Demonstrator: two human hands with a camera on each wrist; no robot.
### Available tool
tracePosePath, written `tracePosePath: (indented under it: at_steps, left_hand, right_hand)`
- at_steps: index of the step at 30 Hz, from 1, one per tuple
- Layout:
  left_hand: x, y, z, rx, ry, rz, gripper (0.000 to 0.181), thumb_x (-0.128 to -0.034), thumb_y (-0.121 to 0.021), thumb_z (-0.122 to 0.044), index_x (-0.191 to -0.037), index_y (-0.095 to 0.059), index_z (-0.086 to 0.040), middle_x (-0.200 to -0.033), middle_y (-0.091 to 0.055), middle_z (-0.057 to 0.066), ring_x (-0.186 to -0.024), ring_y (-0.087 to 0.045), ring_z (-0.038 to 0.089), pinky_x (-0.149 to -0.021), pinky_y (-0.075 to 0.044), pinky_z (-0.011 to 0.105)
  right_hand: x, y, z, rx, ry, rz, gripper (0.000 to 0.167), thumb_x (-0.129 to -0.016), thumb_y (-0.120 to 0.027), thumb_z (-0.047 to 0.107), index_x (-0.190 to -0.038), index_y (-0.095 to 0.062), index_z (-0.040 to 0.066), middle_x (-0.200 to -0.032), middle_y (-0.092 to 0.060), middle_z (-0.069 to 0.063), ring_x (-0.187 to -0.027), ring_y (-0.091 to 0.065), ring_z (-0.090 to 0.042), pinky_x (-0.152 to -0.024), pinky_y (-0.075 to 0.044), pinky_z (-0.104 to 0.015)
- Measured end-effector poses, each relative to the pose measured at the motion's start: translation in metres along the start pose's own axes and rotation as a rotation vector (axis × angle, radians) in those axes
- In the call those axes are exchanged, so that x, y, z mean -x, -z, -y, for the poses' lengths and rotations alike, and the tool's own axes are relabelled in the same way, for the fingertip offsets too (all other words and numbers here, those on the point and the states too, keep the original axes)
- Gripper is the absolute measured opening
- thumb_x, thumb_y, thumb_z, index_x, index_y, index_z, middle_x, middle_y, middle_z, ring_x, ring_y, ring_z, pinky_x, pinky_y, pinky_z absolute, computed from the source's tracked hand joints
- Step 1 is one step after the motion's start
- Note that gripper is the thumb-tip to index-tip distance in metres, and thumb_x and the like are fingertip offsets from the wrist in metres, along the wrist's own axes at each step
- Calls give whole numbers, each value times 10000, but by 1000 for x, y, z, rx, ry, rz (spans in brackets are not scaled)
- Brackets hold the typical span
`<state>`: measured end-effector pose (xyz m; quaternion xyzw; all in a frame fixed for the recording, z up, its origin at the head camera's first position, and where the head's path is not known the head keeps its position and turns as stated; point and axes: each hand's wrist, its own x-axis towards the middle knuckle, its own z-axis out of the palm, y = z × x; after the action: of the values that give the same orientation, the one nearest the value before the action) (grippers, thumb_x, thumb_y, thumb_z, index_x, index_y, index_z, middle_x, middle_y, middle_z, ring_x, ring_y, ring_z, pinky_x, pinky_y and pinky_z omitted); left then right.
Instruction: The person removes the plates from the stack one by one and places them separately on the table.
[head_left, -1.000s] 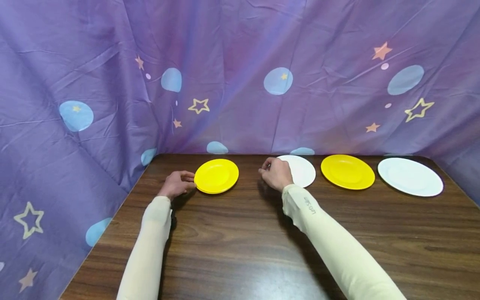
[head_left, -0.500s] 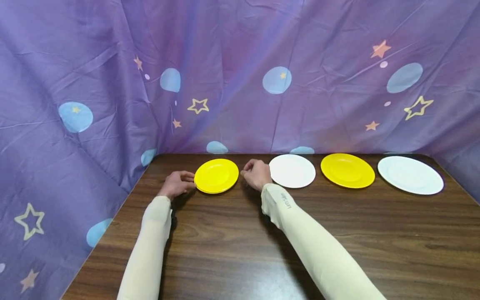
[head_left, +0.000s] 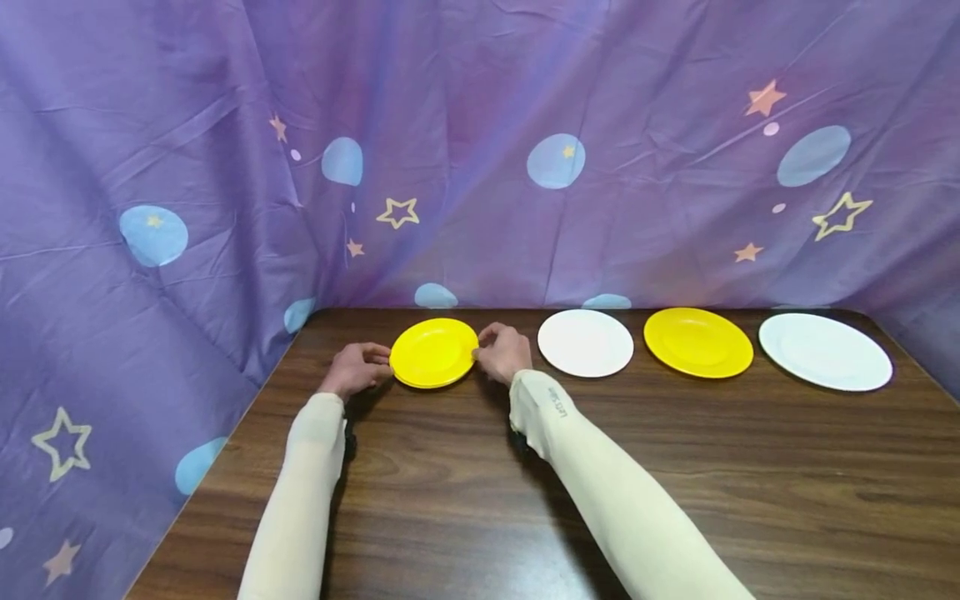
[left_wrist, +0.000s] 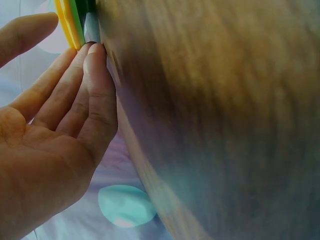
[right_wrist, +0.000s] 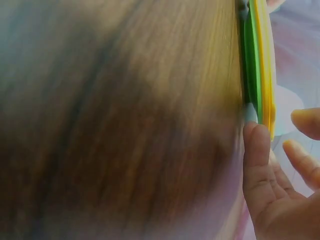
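A stack of plates stands on the table at the far left, with a yellow plate on top. The left wrist view shows two yellow rims above a green plate and something pale beneath. My left hand is at the stack's left side; its straight fingertips touch the edge and its thumb stays apart. On the opposite side is my right hand, fingers extended at the rim. In the right wrist view its fingers meet the lower edge, while the thumb is off the plates.
Right of the stack, a white plate, another yellow plate and a second white plate lie in a row along the back of the wooden table. A purple patterned curtain hangs behind and at the left.
My right hand has moved left, away from the near white plate, to the right rim of the yellow-topped stack. My left hand and the plates have stayed in place.
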<state>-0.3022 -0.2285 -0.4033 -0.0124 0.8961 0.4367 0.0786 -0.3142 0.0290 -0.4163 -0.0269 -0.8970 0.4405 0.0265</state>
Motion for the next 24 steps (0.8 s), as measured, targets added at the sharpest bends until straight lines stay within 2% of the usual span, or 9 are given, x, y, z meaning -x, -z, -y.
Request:
tracePosePath:
  at_steps: [3,9,11,13,15,17,19,24]
  left_hand:
    - [3,2,0,-2,1,-1,437,-873,-727,-119,-1265,-629,48,-1194,-701,228,-872,-660,187,-681,-545,222]
    - [0,0,1,-20,55,-9,431,-910,-706,-125,-1306,-619,20,-1272,-672,236,-914,-651,202,-673,-523,190]
    - [-1,-1,1,-18,54,-16,430,-909,-705,-119,-1307,-620,21,-1276,-670,240,-920,-657,219,-672,-524,195]
    - [-1,-1,0,-19,40,-17,435,-907,-703,-117,-1306,-616,32,-1271,-668,249,-927,-661,232,-678,-534,209]
    - [-1,-2,-1,-18,27,-16,436,-900,-703,-112,-1301,-619,36,-1263,-673,251,-939,-667,240,-688,-542,219]
    - [-1,-2,-1,-18,21,-14,433,-897,-706,-114,-1297,-625,32,-1256,-679,246,-941,-671,236,-693,-546,222]
    - [-1,-2,0,-14,18,-11,431,-897,-709,-117,-1293,-628,33,-1251,-683,245,-933,-674,221,-692,-546,220]
    - [-4,-2,3,-10,17,-12,425,-901,-709,-122,-1292,-633,29,-1256,-685,241,-912,-681,191,-685,-545,209]
  right_hand:
    - [0,-5,0,2,20,24,243,-836,-746,141,-1071,-721,85,-954,-738,-96,-512,-601,-106,-506,-486,-200]
    - [1,-10,2,-30,2,120,363,-855,-733,96,-1216,-708,67,-925,-718,-123,-530,-638,-127,-505,-554,-244]
    - [1,-11,3,10,32,116,394,-850,-737,105,-1240,-706,66,-943,-737,-137,-602,-691,-182,-592,-592,-285]
    - [2,-11,5,90,80,89,411,-839,-751,135,-1242,-711,66,-1019,-758,-138,-785,-737,-239,-766,-607,-335]
    - [4,-10,7,177,122,51,422,-823,-772,173,-1226,-721,55,-1102,-766,-130,-981,-728,-290,-926,-565,-363]
    - [5,-11,9,243,145,22,434,-809,-788,203,-1212,-729,52,-1184,-752,-108,-1128,-676,-318,-1034,-505,-371]
    - [6,-11,10,257,141,15,436,-806,-795,202,-1206,-730,41,-1213,-740,-117,-1187,-646,-342,-1062,-488,-387]
    - [6,-10,13,212,87,9,442,-785,-794,158,-1206,-729,40,-1227,-733,-122,-1181,-642,-344,-1058,-490,-386]
